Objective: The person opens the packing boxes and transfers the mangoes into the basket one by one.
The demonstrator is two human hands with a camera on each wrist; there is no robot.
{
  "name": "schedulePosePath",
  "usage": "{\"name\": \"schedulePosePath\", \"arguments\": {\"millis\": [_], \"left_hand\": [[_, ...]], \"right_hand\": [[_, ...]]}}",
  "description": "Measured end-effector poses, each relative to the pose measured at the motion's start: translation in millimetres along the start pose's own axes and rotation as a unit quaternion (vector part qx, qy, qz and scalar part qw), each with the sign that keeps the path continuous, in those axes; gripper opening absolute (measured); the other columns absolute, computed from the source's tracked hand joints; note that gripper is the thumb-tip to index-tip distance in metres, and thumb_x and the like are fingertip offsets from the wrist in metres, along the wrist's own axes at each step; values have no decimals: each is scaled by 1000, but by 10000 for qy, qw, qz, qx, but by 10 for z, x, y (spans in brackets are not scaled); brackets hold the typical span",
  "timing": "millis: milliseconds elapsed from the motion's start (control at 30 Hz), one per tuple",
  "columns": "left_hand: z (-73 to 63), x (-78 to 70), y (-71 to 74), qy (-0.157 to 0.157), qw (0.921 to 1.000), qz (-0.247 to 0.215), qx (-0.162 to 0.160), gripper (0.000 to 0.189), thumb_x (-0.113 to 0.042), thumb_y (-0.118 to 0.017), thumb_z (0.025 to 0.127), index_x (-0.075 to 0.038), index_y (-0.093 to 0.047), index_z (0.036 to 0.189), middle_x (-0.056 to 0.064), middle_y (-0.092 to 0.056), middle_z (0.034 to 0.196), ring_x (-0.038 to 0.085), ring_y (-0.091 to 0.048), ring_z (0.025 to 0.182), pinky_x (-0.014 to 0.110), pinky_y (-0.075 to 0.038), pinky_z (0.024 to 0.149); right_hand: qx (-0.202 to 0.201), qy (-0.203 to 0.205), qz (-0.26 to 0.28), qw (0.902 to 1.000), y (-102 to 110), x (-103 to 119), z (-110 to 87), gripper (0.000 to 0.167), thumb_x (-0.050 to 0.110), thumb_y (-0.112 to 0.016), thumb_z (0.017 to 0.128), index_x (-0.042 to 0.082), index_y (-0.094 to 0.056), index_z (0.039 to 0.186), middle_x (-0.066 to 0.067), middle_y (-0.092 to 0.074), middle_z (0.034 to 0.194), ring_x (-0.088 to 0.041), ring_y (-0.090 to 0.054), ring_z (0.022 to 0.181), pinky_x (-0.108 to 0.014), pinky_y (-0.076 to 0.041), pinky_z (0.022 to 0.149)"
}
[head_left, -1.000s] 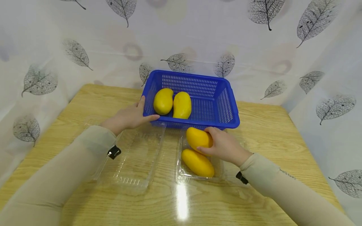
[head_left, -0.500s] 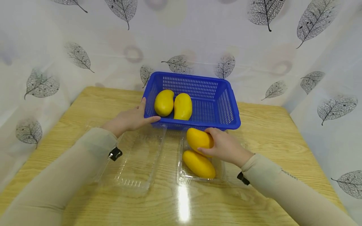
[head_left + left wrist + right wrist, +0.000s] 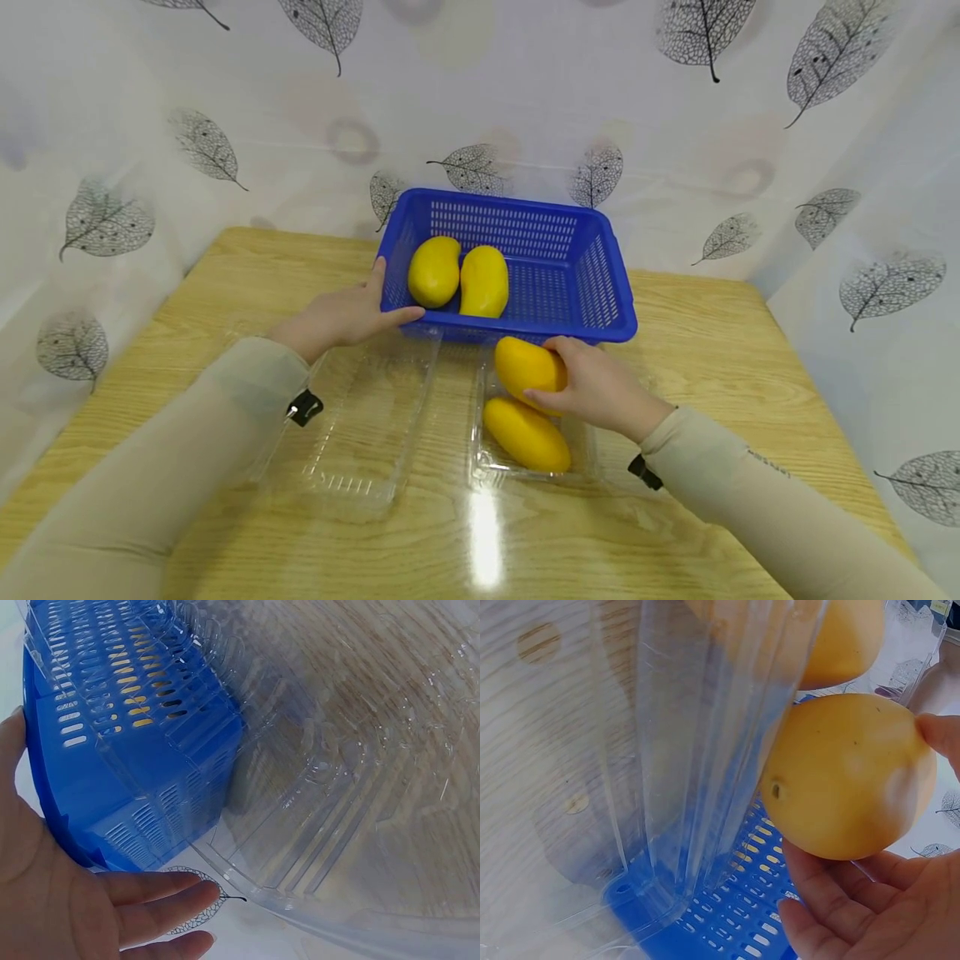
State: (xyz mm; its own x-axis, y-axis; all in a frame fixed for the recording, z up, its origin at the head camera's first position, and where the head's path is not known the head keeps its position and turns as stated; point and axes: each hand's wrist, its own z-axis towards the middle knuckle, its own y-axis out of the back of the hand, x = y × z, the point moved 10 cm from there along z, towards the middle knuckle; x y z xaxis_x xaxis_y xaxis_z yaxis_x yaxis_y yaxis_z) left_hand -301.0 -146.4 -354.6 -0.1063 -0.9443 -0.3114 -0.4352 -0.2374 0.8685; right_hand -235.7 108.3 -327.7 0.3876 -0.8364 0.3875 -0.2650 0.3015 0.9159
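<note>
In the head view my right hand [image 3: 607,390] holds a yellow mango [image 3: 528,371], thumb on the near side and fingers round the far side. The right wrist view shows this mango [image 3: 847,780] between thumb and curled fingers, close to the clear plastic wall. A second mango [image 3: 527,435] lies nearer me in the clear plastic box [image 3: 480,467]. My left hand [image 3: 341,312] touches the near left corner of the blue basket [image 3: 622,312]. Its fingers extend along the outside, the thumb along the front rim. Two mangoes, one left [image 3: 435,273] and one right [image 3: 483,282], lie inside the basket.
The clear box's other half, an open plastic lid [image 3: 352,433], spreads under my left forearm, in front of the basket. A wooden table [image 3: 712,358] carries everything. A leaf-patterned white cloth [image 3: 300,192] hangs behind the table and along its sides.
The head view shifts very slightly. Both hands keep their places, and the mango stays in my right hand over the box.
</note>
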Motion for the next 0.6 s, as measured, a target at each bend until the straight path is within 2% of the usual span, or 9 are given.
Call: {"name": "schedulePosePath", "arguments": {"millis": [433,600], "left_hand": [[7,15,-4,6,10000,8,-9,117,-86,-23,74,-2,19,144,28,-24,145,43,-35,127,56,-39,92],[20,15,-5,10,10000,36,-18,119,-87,-23,72,-1,19,144,29,-28,144,43,-40,123,52,-44,86]], "right_hand": [[0,31,125,9999,12,-11,-3,64,50,-70,77,4,-54,118,-1,-59,92,-14,-51,67,-28,-43,57],[4,31,155,9999,12,-22,18,63,50,-70,77,4,-54,116,-1,-59,91,-14,-51,67,-28,-43,57]]}}
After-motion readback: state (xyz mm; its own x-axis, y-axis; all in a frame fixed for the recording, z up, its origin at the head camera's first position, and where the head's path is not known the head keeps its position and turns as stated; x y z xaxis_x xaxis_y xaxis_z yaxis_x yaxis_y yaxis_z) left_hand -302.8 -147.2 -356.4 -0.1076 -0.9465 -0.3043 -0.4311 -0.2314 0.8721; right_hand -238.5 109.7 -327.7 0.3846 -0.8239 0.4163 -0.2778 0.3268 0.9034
